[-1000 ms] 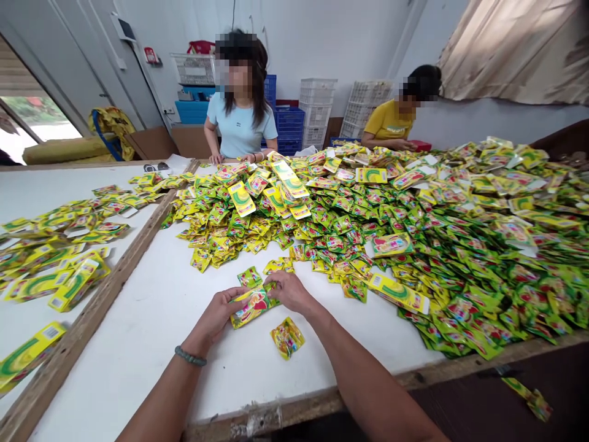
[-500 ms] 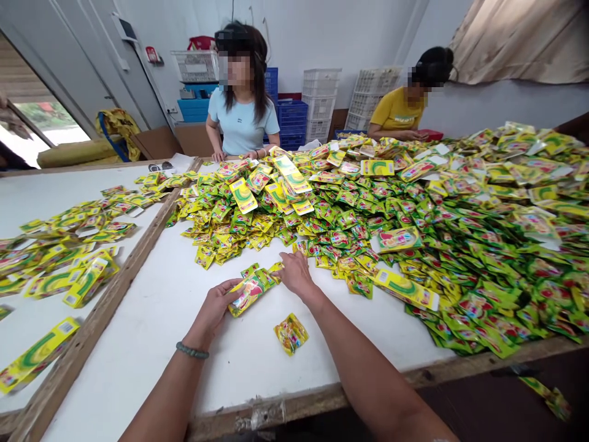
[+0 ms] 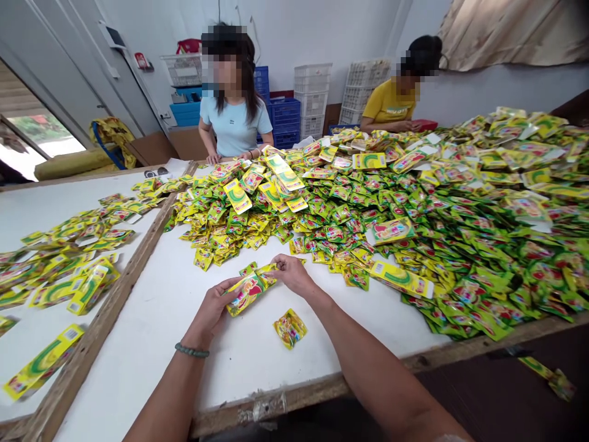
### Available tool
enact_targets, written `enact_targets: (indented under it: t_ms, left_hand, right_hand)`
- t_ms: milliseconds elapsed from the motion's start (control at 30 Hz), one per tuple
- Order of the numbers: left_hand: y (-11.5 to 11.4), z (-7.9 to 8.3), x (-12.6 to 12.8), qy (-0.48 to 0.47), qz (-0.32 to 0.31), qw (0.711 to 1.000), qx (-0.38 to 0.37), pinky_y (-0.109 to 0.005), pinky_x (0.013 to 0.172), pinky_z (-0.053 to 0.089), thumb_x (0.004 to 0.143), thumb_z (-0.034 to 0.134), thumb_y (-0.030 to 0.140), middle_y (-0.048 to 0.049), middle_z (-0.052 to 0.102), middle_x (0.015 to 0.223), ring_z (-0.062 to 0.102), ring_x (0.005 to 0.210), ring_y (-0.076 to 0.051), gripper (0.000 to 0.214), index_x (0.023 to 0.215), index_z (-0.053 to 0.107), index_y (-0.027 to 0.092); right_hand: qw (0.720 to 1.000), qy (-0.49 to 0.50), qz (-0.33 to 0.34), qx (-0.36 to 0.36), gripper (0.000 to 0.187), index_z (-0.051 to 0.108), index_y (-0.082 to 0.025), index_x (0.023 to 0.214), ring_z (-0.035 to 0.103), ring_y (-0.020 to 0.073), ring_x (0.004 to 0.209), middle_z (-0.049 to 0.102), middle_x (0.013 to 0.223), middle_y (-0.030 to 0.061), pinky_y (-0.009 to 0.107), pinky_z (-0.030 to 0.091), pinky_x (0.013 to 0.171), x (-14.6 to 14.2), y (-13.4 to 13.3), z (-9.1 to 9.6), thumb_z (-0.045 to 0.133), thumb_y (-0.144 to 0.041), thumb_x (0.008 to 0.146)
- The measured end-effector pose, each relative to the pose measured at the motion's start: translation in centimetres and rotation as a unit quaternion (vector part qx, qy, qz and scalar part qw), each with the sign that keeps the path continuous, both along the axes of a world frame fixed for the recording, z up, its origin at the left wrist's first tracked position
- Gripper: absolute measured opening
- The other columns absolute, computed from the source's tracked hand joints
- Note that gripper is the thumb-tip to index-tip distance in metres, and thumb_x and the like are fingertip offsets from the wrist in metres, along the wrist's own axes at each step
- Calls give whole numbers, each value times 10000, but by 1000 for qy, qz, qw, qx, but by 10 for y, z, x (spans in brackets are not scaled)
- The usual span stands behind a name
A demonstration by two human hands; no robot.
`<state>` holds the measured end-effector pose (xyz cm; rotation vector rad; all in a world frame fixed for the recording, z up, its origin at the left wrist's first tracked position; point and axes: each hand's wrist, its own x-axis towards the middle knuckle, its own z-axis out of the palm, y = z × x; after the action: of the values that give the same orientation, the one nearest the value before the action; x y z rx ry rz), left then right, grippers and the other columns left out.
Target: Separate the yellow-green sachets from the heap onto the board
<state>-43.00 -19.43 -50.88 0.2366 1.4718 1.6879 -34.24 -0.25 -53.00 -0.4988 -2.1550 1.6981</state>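
Note:
My left hand [image 3: 214, 308] is closed around the near end of a yellow candy box [image 3: 246, 294], which lies tilted just over the white tabletop. At the box's far end, my right hand [image 3: 294, 275] pinches a small yellow sachet [image 3: 267, 269]; how far it sits inside the box I cannot tell. Another sachet with green edges [image 3: 248, 268] shows behind the box. One loose yellow sachet [image 3: 289, 328] lies flat below my right hand. Beyond both hands rises a large heap of green and yellow sachets [image 3: 340, 215].
Flat yellow boxes lie on the heap, one box [image 3: 402, 279] at its near edge. A wooden strip [image 3: 124, 279] divides the table; more boxes [image 3: 89, 288] lie left of it. Across the table are a person in light blue [image 3: 237, 123] and a person in yellow [image 3: 391, 104]. Crates [image 3: 313, 98] stand behind.
My right hand has drawn slightly closer to the box end, its fingers now plainly pinching the sachet. My left hand keeps its hold on the box. The view has shifted slightly.

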Motion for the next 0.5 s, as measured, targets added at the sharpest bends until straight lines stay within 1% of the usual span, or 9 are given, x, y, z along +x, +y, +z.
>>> enact_targets:
  t_ms: [67, 133, 200, 267, 400, 433, 500]
  left_hand:
    - [0, 0, 0, -2, -4, 1000, 2, -219, 663, 524, 615, 780, 236, -58, 727, 867, 665, 696, -140, 431, 1010, 642, 131]
    - [0, 0, 1, -2, -7, 1000, 3, -218, 658, 525, 619, 778, 233, -64, 727, 876, 666, 694, -142, 417, 999, 644, 125]
    - [0, 0, 0, -7, -6, 1000, 3, -218, 650, 527, 616, 780, 228, -68, 727, 872, 667, 686, -142, 413, 991, 645, 121]
    - [0, 1, -2, -16, -5, 1000, 8, -221, 650, 529, 609, 784, 218, -74, 727, 868, 669, 682, -145, 417, 988, 645, 115]
    - [0, 0, -3, -34, -10, 999, 17, -212, 617, 529, 597, 791, 200, -93, 726, 845, 671, 659, -151, 420, 978, 650, 93]
    - [0, -1, -3, -40, -8, 999, 15, -211, 602, 529, 596, 791, 196, -94, 726, 835, 670, 647, -152, 412, 970, 653, 91]
    - [2, -2, -2, -49, 2, 999, 14, -209, 580, 529, 598, 787, 184, -91, 726, 817, 669, 629, -151, 390, 955, 657, 93]
  right_hand:
    - [1000, -10, 5, 26, 214, 591, -177, 715, 366, 84, 519, 412, 550, -67, 214, 273, 495, 2, -3, 3, 681, -352, 632]
    - [997, -6, -7, 76, 159, 593, -180, 702, 390, 90, 541, 436, 569, -57, 217, 291, 518, 3, -5, 6, 666, -312, 653]
    - [993, 17, -23, 116, 109, 596, -183, 708, 423, 99, 576, 470, 609, -43, 218, 316, 547, 4, -7, 7, 642, -278, 681]
    - [989, 43, -37, 137, 85, 599, -182, 719, 443, 106, 602, 491, 640, -30, 220, 335, 567, 3, -10, 6, 627, -259, 696]
    - [987, 63, -40, 143, 76, 609, -177, 731, 458, 110, 622, 508, 656, -21, 221, 352, 586, 1, -18, 6, 638, -232, 687]
    - [989, 58, -39, 132, 85, 615, -177, 741, 458, 108, 620, 510, 655, -24, 220, 353, 587, 1, -20, 6, 644, -229, 681]
    - [995, 36, -33, 88, 135, 630, -177, 785, 458, 103, 609, 516, 650, -29, 218, 359, 580, 1, -21, 7, 656, -250, 675]
